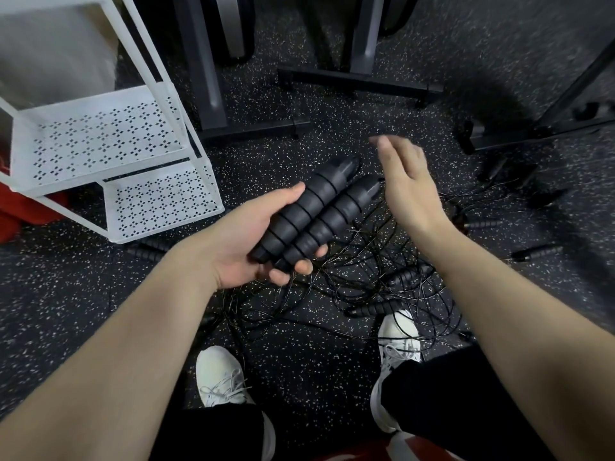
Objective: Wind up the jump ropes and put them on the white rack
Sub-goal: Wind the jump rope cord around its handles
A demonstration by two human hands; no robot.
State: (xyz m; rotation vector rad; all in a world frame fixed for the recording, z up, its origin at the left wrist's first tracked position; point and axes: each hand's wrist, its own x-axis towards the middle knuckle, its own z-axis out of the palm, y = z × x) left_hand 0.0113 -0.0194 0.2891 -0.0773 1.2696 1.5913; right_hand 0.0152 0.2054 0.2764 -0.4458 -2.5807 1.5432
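My left hand (246,241) holds two ribbed black jump rope handles (312,214) side by side, fingers curled under them. My right hand (407,184) is flat and holds nothing, up beside the handle tips. Thin black cords (366,287) lie in a messy pile on the speckled dark floor (100,294), with more handles in it. The white metal rack with holey shelves (100,138) stands to the left. I think winding could snag other cords and drag them along.
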